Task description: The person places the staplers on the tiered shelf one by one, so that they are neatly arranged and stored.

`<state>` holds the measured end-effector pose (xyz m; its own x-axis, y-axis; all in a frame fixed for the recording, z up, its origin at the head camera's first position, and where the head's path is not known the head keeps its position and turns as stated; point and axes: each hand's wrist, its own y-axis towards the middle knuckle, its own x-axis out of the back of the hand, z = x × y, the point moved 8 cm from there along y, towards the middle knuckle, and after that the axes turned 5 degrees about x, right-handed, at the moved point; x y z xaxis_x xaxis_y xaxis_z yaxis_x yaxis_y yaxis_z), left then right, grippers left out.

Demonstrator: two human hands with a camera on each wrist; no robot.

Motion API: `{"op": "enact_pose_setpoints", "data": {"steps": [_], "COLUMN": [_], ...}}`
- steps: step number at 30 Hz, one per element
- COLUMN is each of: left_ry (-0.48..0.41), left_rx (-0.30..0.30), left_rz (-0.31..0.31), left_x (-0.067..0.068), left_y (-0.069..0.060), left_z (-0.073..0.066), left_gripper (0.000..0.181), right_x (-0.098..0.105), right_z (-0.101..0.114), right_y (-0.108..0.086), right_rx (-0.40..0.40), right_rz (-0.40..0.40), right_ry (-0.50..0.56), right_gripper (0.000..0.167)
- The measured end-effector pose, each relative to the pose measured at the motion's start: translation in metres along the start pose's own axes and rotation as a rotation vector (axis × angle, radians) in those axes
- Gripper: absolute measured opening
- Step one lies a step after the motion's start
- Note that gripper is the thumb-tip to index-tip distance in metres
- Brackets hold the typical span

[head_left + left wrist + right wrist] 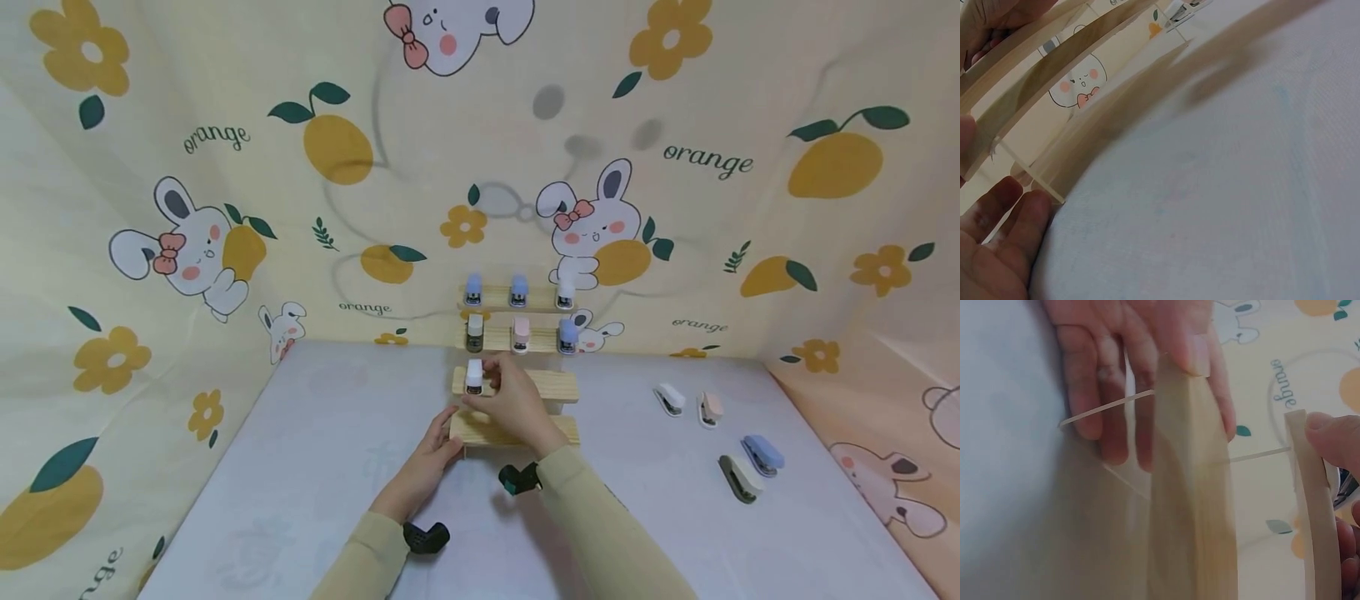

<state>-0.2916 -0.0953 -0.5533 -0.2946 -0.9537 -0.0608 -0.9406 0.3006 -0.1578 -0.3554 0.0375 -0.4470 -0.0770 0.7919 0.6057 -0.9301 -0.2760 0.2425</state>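
Got the right hand [516,400] at a white stapler [474,377], with the fingers bent around it and the thumb low by the board's front edge. Can't tell how firmly, tbh. Sitting at the left end of the third board down on a little wooden stand [553,386], nose toward the camera.

Also got the left hand [431,454] gripping the left end of the bottom board [480,429], with the thumb on the wood and the other fingers reaching down by a clear side piece [1032,174].

Going up one board: a dark green stapler [475,334] with a pale top, then a pink stapler [521,334], then a blue stapler [567,335]. Up top, two blue ones and another white one, in a row.

Further out, over on the right of the pale table [300,467], four more lying loose: white [670,398], pale pink [709,409], blue [763,455], and dark green with a pale top [740,478]. Behind everything, a rabbit-and-orange print cloth [225,50].
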Motion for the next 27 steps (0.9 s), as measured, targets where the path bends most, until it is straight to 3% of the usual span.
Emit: {"op": "enact_pose_setpoints", "data": {"steps": [7, 12, 17, 21, 27], "left_ry": [-0.02, -0.022, 0.01, 0.025, 0.02], "left_rx": [-0.004, -0.005, 0.033, 0.051, 0.034], "left_rz": [-0.004, -0.015, -0.049, -0.054, -0.058], "left_x": [0.006, 0.007, 0.005, 0.002, 0.001], "left_y": [0.0, 0.001, 0.002, 0.001, 0.002], "left_z": [0.001, 0.0, 0.001, 0.003, 0.003], "left_gripper": [0.057, 0.056, 0.057, 0.057, 0.056], "right_x": [-0.004, 0.006, 0.041, 0.077, 0.126], "right_z": [0.002, -0.001, -0.012, -0.034, -0.075], "right_y": [-0.001, -0.016, -0.046, -0.072, -0.106], "right_rx": [0.031, 0.068, 0.137, 0.165, 0.045], "right_rz": [0.019, 0.048, 0.04, 0.012, -0.007], "right_ry": [0.037, 0.047, -0.034, -0.124, -0.24], "right_gripper": [0.061, 0.062, 0.056, 0.054, 0.064]}}
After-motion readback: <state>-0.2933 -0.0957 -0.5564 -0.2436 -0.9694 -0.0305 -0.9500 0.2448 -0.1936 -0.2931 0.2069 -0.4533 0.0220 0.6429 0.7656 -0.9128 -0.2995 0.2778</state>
